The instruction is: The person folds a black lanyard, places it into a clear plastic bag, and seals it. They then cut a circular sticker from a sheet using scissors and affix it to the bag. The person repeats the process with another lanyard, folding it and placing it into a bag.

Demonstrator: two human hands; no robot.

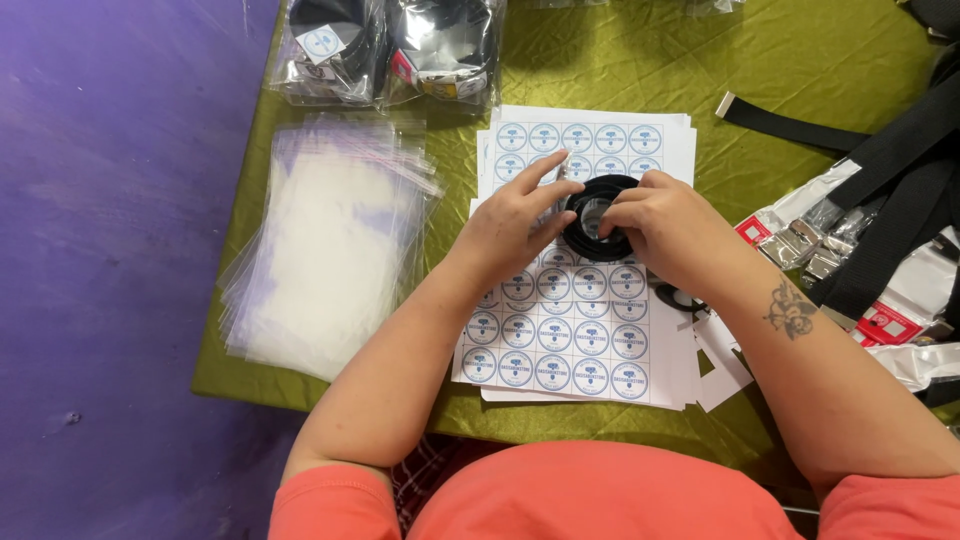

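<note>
Sheets of round blue-and-white stickers (570, 345) lie nearest on the olive-green cloth worktop (790, 40). Above them, left hand (510, 228) and right hand (665, 225) both clasp a coiled black webbing belt (597, 222), fingers pinched around its rim; what sits at its centre is hard to make out. Left lies a stack of empty clear plastic bags (325, 240); right, loose black straps with metal buckles (880, 210). Farthest, two clear bags holding packed belts (390, 45). Purple floor (100, 250) lies beyond.

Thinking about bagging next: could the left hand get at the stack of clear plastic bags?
Probably yes. The stack of clear plastic bags lies uncovered just left of the left hand, though that hand now grips the rolled black belt.
</note>
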